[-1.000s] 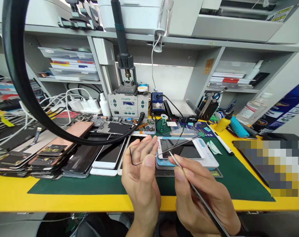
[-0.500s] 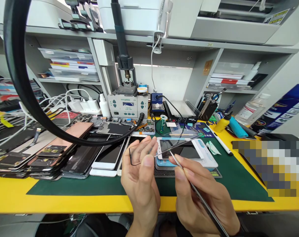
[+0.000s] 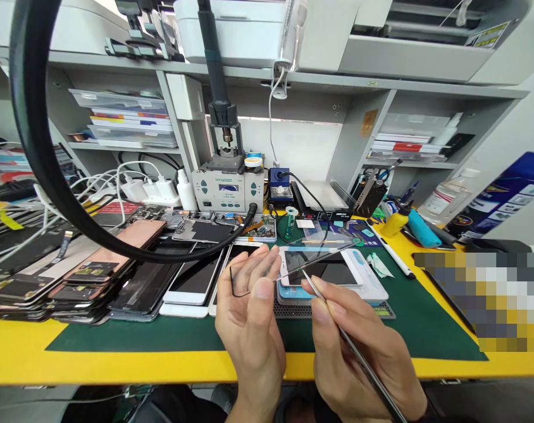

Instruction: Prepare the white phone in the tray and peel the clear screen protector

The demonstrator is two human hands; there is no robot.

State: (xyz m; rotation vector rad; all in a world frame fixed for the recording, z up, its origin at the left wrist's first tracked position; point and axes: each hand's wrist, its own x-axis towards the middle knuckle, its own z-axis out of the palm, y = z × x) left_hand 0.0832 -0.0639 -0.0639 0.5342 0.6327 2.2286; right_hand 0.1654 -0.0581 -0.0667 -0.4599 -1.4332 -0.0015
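Observation:
My left hand [image 3: 253, 317], palm up, pinches a thin dark-edged frame-like piece [image 3: 332, 254] between thumb and fingers. A bent black corner of it shows above the palm, and its long edge slants up to the right. My right hand [image 3: 359, 346] grips a slim pointed metal tool [image 3: 359, 355], whose kind I cannot make out fully. The tool's tip is at or very near the piece's edge; contact is unclear. Behind both hands, a white-bordered phone [image 3: 337, 271] lies on a pale blue-and-white stack [image 3: 375, 288].
A green mat [image 3: 161, 338] covers part of the yellow table [image 3: 20, 358]. Stacked phones and phone parts [image 3: 81, 276] lie left. A hot-air station [image 3: 227, 191] stands behind, its black hose [image 3: 29, 117] looping close in front. A white pen-like stick [image 3: 392, 249] and yellow bottle [image 3: 396, 223] sit right.
The view has shifted very slightly. Both hands keep nearly the same grip and place, and the tool tip stays by the piece's edge.

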